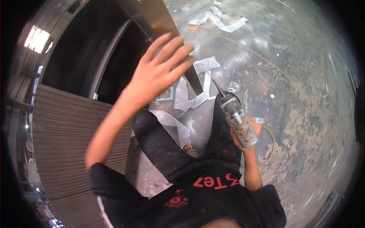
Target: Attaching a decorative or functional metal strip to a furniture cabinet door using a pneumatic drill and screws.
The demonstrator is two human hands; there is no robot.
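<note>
My left hand (161, 70) is held out with its fingers spread, over a shiny dark metal panel (163, 17) of a black cabinet (87, 45). Nothing shows in it, and I cannot tell whether its fingertips touch the panel. In my right hand (254, 129) is a worn, dusty power drill (237, 119), with fingers wrapped around its grip. The drill's long thin bit (217, 84) points up and left toward the panel's lower end. A cord or hose (272, 140) curves away beside the right wrist.
Between the left knee and the panel sits a small blue tray (166, 95) of small metal bits. White strips (182, 95) of wrapping lie by my legs, with another crumpled strip (224, 24) farther off. Stacked brown sheets (76, 140) stand at my left. The concrete floor (300, 114) is stained.
</note>
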